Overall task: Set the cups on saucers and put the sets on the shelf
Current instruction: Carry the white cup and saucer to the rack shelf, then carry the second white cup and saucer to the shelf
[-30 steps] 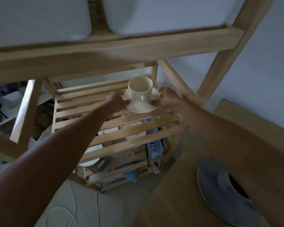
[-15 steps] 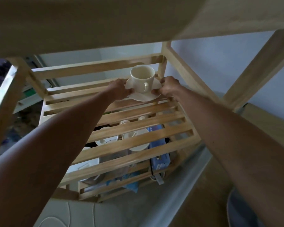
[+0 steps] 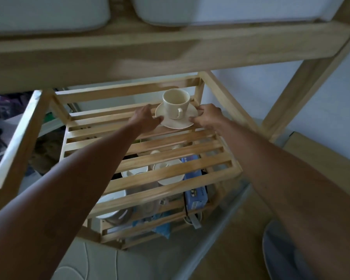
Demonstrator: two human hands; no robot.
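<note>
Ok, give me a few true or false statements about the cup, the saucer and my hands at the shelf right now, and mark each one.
1. The cup stands upright on the saucer. True.
2. Only the right hand holds the saucer. False: the left hand grips its other edge too.
3. The cup's handle points toward the camera. True.
4. The set is at the front edge of the shelf. False: it is near the back right corner.
5. The cup is full of dark liquid. False: its inside looks pale and empty.
6. More pale dishes show through the slats below. True.
</note>
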